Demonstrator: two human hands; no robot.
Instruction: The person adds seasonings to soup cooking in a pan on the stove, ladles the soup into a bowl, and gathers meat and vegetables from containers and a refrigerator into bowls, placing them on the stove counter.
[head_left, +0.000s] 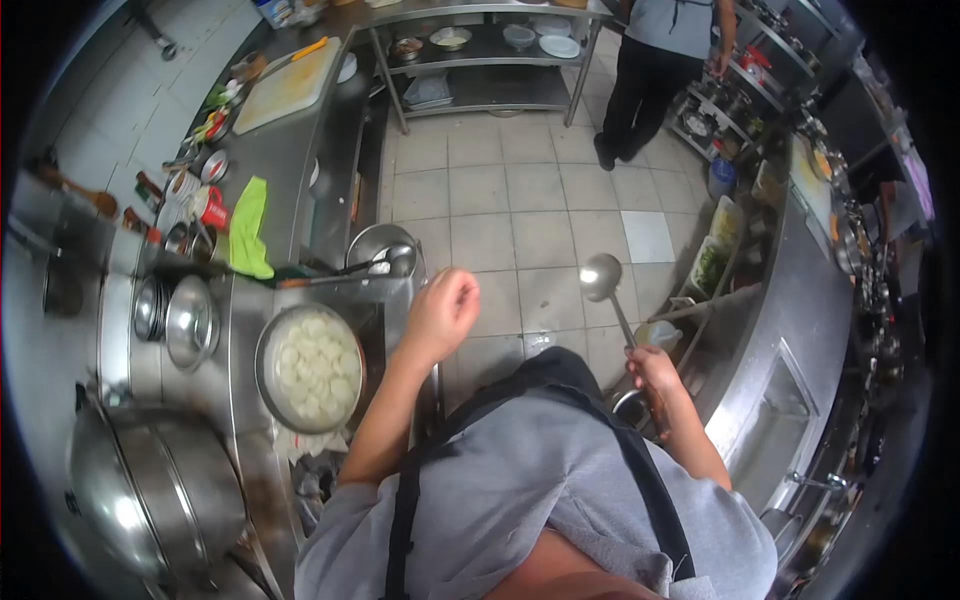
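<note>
A metal ladle point(601, 278) is gripped by its handle in my right hand point(652, 370), its bowl held out over the tiled floor. My left hand point(445, 312) is raised beside the stove, fingers curled in, and no object shows in it. To its left stands a pan point(262, 372) full of liquid with many pale round slices point(318, 368). Just behind that hand, a metal bowl point(372, 240) has another ladle point(400, 262) resting in it.
A large domed metal pot point(165, 490) sits at the lower left. Along the left counter point(290, 165) lie a green cloth point(250, 228) and a cutting board point(290, 88). Another person point(660, 75) stands at the back right. A steel counter point(775, 330) lines the right side.
</note>
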